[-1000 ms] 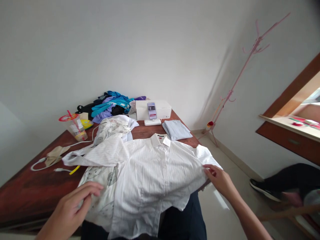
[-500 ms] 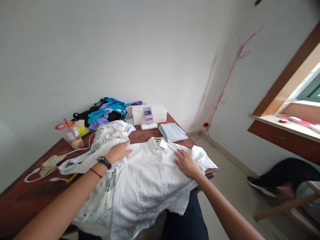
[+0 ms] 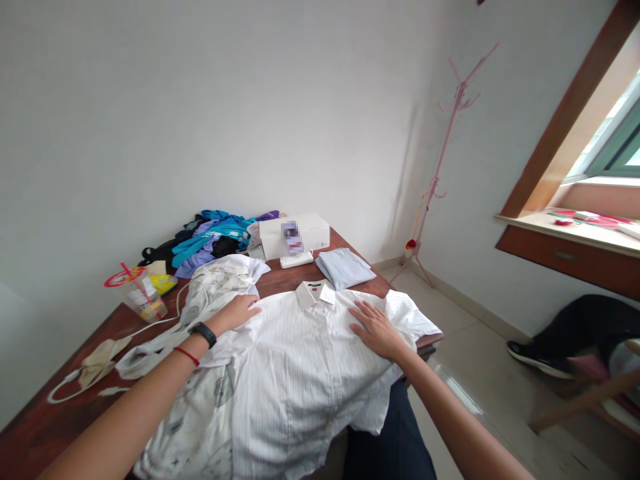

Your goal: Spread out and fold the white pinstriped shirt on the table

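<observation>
Head view: one wooden table (image 3: 35, 433) carries one white striped shirt (image 3: 300, 373), spread flat with its long axis running 12 to 6, collar (image 3: 314, 292) at 12 and hem hanging over the near edge. Two hands lie open, palms flat on it, gripping nothing. The left hand (image 3: 235, 312) is at 10, the right hand (image 3: 377, 330) at 2, about equally near the collar. One folded blue garment (image 3: 343, 265) lies beyond at 1.

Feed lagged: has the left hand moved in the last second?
Yes. The left hand went from the near edge of the table up onto the white shirt, beside its collar.
</observation>
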### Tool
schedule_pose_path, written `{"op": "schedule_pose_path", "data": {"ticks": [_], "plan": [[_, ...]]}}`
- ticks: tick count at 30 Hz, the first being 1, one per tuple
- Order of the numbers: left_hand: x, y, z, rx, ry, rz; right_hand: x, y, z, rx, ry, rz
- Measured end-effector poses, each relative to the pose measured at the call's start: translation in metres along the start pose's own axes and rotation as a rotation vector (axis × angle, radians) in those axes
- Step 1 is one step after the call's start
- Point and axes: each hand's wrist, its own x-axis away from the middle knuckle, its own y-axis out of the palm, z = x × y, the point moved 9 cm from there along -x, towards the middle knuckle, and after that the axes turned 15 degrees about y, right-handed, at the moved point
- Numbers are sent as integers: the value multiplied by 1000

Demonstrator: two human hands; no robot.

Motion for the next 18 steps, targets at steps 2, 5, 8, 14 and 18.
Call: {"op": "schedule_pose_path", "data": {"ticks": [2, 5, 8, 14, 18], "plan": [[6, -10, -1, 17, 5, 17, 0, -1, 0, 3, 6, -2], [20, -25, -9, 36, -21, -1, -1, -1, -2, -1, -19, -20], [37, -29, -19, 53, -59, -79, -2, 0, -11, -33, -83, -71], [65, -31, -29, -25, -217, -107, -13, -10, -39, -78, -161, -116], [40, -36, 3, -42, -156, 65, -34, -27, -57, -120, -141, -58]]}}
